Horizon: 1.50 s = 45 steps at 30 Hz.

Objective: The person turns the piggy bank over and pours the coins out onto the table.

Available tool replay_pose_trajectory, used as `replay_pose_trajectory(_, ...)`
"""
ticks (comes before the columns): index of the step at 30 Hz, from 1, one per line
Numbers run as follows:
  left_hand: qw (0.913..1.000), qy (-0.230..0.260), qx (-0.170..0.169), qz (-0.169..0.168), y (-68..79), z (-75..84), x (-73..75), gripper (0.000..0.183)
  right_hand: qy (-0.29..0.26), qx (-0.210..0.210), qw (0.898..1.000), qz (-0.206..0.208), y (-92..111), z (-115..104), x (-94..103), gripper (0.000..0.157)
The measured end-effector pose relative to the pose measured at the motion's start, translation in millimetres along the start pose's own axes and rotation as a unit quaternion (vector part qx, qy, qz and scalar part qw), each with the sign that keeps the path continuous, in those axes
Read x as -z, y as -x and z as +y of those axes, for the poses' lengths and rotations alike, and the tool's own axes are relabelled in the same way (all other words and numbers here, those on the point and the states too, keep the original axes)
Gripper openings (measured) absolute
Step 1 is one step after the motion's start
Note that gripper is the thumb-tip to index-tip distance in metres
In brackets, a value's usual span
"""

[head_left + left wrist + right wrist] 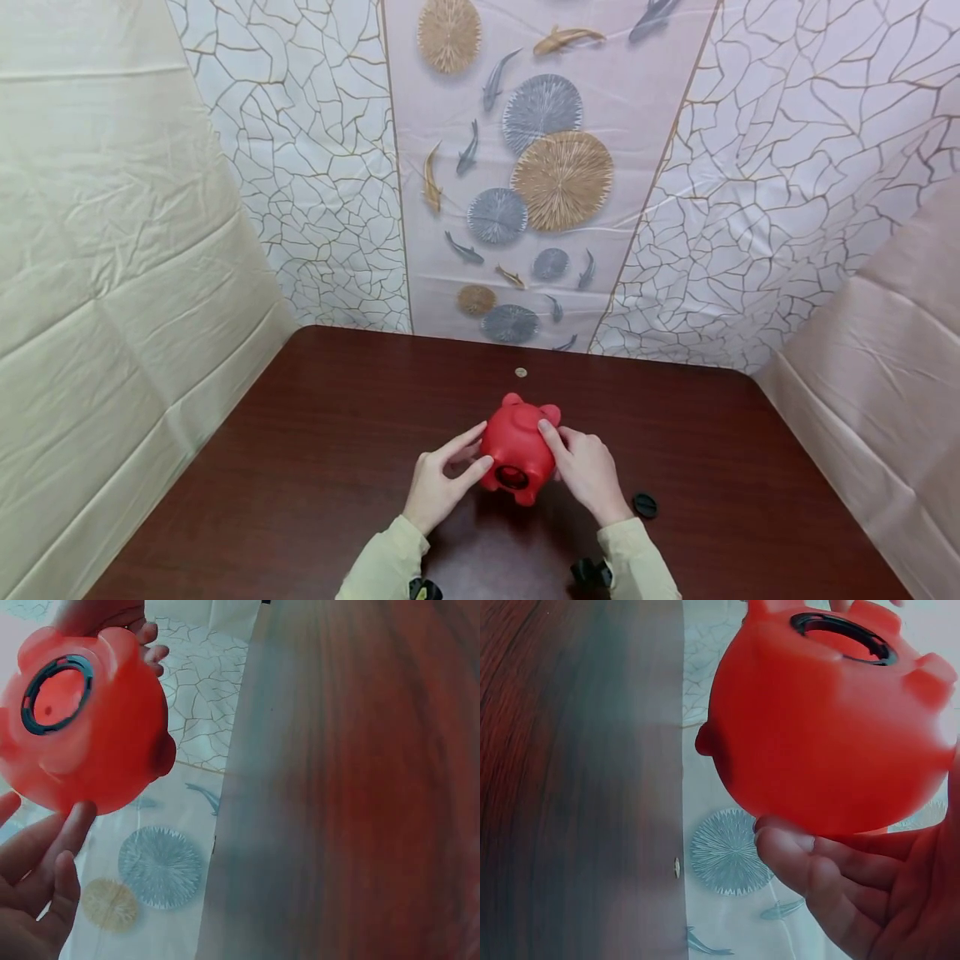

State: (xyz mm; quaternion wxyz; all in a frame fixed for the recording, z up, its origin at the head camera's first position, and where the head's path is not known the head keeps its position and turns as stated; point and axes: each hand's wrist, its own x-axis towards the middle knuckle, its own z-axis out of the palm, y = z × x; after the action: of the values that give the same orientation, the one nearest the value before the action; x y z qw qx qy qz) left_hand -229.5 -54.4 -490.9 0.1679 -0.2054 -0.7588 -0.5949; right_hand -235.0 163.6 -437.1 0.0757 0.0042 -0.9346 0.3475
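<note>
A red piggy bank [516, 442] is held between both hands above the dark table, tipped so its underside turns toward me. Its round belly hole has a black ring [26, 709] and is uncovered. On its left side, my left hand [437, 487] grips with thumb and forefinger spread apart; in the left wrist view the fingertips [84, 814] meet the red surface. My right hand [591, 473] holds the other side, thumb on top and the other fingers beneath, as the right wrist view shows. A black round plug [645, 505] lies beside the right wrist.
Beyond the piggy bank, a small gold-coloured coin [521, 372] lies near the far edge of the brown table [360, 400]. Patterned cloth [330, 167] hangs behind the table, and plain pale cloth [112, 333] hangs at both sides.
</note>
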Motion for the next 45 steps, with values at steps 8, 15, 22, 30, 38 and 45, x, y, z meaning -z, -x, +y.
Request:
replay_pose_trajectory(8,0.9996,-0.014,0.026,0.000,-1.9,-1.7,0.1,0.048,0.047,0.050,0.998,-0.003,-2.2,-2.0,-1.9,0.045)
replay_pose_trajectory(15,0.9985,-0.021,0.048,0.015,-3.3,0.3,2.5,0.052,0.033,0.066,0.996,-0.041,-3.0,-1.6,-5.6,0.064)
replay_pose_trajectory(22,0.9968,-0.007,0.078,0.017,-8.5,3.6,4.7,0.058,-0.001,0.090,0.994,-0.067,-5.1,0.6,-9.3,0.083)
replay_pose_trajectory(30,0.9951,0.058,0.080,-0.008,-13.2,4.9,2.8,0.068,-0.049,0.146,0.987,-0.035,-5.6,5.3,-8.4,0.090)
replay_pose_trajectory(38,0.9982,0.053,-0.012,-0.027,-25.5,12.7,4.4,0.083,-0.095,0.294,0.950,0.051,-6.1,6.4,-6.3,0.101)
replay_pose_trajectory(45,0.9929,0.048,-0.100,-0.042,-38.6,22.4,6.9,0.082,-0.138,0.367,0.917,0.070,-12.2,1.5,-4.3,0.104)
